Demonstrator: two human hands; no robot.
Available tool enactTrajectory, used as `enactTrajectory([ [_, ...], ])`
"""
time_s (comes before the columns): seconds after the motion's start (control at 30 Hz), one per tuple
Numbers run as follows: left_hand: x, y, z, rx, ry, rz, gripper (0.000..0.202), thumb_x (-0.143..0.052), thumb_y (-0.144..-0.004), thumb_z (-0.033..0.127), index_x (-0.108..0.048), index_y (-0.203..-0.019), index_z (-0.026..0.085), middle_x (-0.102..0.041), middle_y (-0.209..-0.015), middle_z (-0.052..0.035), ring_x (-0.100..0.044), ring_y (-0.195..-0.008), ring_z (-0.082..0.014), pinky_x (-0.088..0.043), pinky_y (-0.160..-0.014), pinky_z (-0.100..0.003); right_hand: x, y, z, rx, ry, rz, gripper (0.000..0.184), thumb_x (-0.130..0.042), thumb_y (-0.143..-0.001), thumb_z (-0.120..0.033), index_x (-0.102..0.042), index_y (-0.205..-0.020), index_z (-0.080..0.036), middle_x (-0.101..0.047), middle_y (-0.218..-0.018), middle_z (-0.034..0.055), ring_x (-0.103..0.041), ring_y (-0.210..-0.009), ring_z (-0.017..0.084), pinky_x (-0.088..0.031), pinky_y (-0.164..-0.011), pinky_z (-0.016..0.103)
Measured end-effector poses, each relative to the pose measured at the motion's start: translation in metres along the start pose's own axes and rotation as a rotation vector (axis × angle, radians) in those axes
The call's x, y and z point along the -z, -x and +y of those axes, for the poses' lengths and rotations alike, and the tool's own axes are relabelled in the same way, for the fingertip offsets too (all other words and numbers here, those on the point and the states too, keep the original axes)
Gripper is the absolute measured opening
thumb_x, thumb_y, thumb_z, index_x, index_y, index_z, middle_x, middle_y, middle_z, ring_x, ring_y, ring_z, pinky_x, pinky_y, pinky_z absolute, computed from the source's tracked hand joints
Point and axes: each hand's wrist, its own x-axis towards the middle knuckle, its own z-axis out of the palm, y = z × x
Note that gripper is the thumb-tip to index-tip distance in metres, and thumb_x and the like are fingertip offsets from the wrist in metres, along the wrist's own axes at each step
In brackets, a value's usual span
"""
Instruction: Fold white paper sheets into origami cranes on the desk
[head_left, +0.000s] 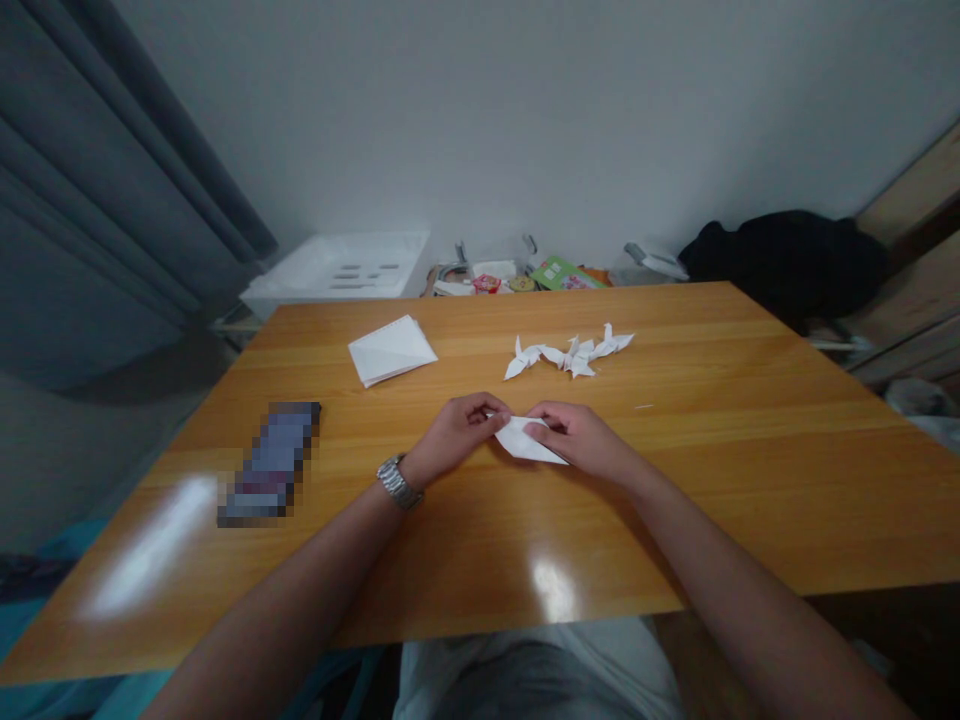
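A folded piece of white paper (527, 441) is held between my two hands, just above the wooden table. My left hand (463, 430), with a metal watch (399, 483) on the wrist, pinches its left corner. The thumb of my right hand (581, 437) lies over the paper's right part, with the fingers curled behind it. Beyond my hands lie several folded white paper cranes (574, 356), close together. Further left rests a stack of white paper sheets (391, 352). The fingers partly hide the paper's upper edge.
A phone with a blurred screen (271, 463) lies at the left of the wooden table (720, 480). Past the far edge are a white plastic tray (341, 265), a green packet (564, 273) and a black cloth item (787, 260). A thin white scrap (643, 406) lies right of my hands.
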Motion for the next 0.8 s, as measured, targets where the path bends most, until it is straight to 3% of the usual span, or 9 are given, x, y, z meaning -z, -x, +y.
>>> enactTrajectory([
  [0.17,0.000,0.001,0.002,0.015,-0.019,-0.023,0.026,-0.063,-0.090,0.039,-0.071,-0.098,0.015,-0.074,-0.095,-0.0064,-0.066,-0.085,-0.0172,-0.051,-0.076,-0.027,0.001,0.000,0.002,-0.013,-0.007,-0.004,0.028,-0.060,-0.092,-0.044,-0.071,-0.095,-0.018,-0.072,-0.089,0.0051,-0.064,-0.080,0.021,-0.046,-0.070,0.029],
  [0.37,-0.002,0.001,0.003,-0.026,-0.091,0.066,0.026,-0.060,-0.091,0.038,-0.069,-0.098,0.016,-0.072,-0.093,-0.0053,-0.065,-0.083,-0.0173,-0.050,-0.072,-0.026,0.004,-0.003,0.006,-0.071,-0.082,0.071,0.031,-0.063,-0.089,-0.046,-0.071,-0.091,-0.016,-0.073,-0.084,0.0059,-0.064,-0.073,0.019,-0.046,-0.066,0.029],
  [0.63,-0.007,0.007,0.011,-0.121,-0.271,0.038,0.018,-0.061,-0.092,0.034,-0.070,-0.096,0.019,-0.072,-0.092,-0.0036,-0.066,-0.084,-0.0164,-0.050,-0.078,-0.027,0.002,-0.001,0.006,-0.047,0.001,0.053,0.026,-0.065,-0.088,-0.042,-0.074,-0.088,-0.018,-0.076,-0.087,0.0061,-0.068,-0.079,0.022,-0.050,-0.071,0.031],
  [0.8,-0.005,0.005,0.013,-0.074,-0.239,0.018,0.018,-0.061,-0.092,0.033,-0.068,-0.093,0.017,-0.072,-0.088,-0.0038,-0.065,-0.079,-0.0156,-0.050,-0.073,-0.026,0.003,-0.001,0.003,-0.039,0.018,0.027,0.027,-0.063,-0.090,-0.041,-0.075,-0.094,-0.017,-0.077,-0.092,0.0066,-0.069,-0.083,0.022,-0.050,-0.074,0.031],
])
